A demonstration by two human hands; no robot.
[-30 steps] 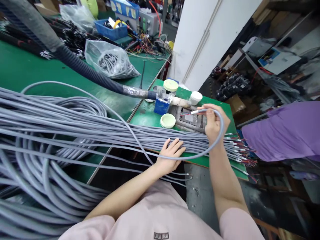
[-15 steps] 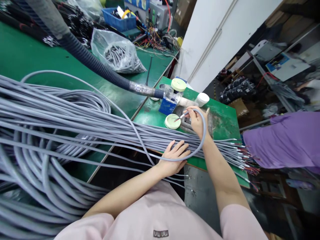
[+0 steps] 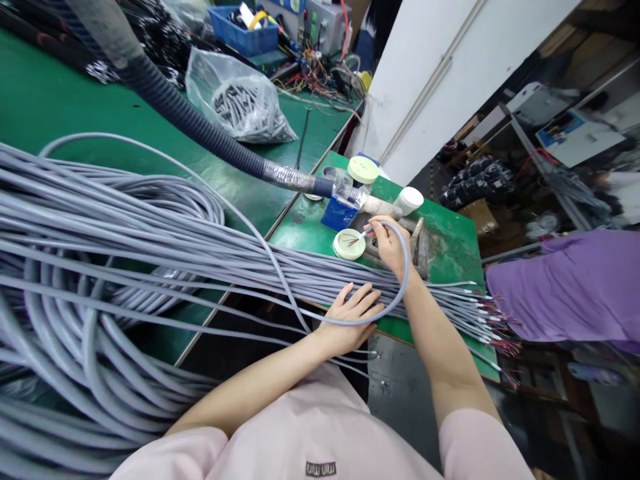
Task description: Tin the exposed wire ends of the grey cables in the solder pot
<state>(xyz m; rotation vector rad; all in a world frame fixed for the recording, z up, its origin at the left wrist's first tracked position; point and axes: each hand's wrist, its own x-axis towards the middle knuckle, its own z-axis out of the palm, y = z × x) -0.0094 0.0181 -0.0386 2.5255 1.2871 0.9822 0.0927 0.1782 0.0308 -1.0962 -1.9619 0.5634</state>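
My right hand pinches a grey cable close to its stripped end. The thin bare-ended wires fan out over a small round pale-green tub; whether they touch what is inside I cannot tell. From there the cable curves back over my right wrist and runs across my left hand. That hand lies flat with fingers spread on a thick bundle of grey cables. At the bundle's right end, stripped red and white wire ends stick out past the board.
A ribbed dark hose ends in a pale nozzle beside a blue block. Near it stand a white jar and a pale lid. Coiled cables fill the left. A person in purple is at right.
The view has shifted slightly. My right hand has moved a little left relative to the tub, bringing the wire ends further over it. My left hand stays on the bundle.
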